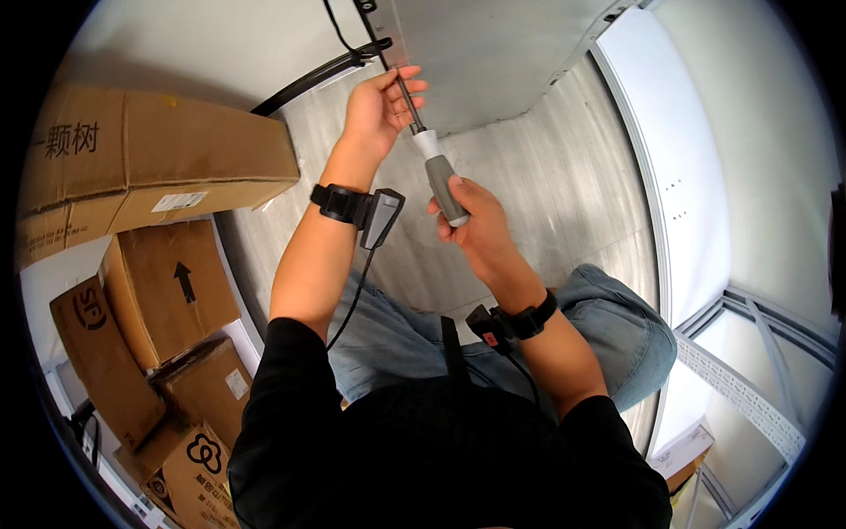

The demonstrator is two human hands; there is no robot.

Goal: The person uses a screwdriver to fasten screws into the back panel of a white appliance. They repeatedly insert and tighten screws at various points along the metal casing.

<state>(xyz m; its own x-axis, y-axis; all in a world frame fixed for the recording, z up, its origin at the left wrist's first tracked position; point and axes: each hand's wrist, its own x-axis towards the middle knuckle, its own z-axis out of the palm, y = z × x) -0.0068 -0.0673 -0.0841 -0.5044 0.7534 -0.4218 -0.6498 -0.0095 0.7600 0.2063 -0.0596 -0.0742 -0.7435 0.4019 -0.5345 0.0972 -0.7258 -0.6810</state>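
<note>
A screwdriver (pixel 439 176) with a grey handle and a pale collar points up and away toward the edge of a large grey metal panel (pixel 476 62). Fingers and thumb of my right hand (pixel 478 219) wrap the butt end of its handle. Farther up, my left hand (pixel 374 113) has its fingers loosely curled about the dark shaft, close to the panel's edge. The tip meets the dark edge strip near the top, but what it touches there is too small to make out. Both wrists carry black straps with small cabled devices.
Brown cardboard boxes (pixel 203 145) are stacked on the left. A black cable (pixel 339 31) and a dark curved bar (pixel 313 84) lie beside the panel's edge. To the right runs a long white panel (pixel 665 159), with a metal shelf frame (pixel 740 379) nearer me. Pale wood-look flooring (pixel 564 185) lies below.
</note>
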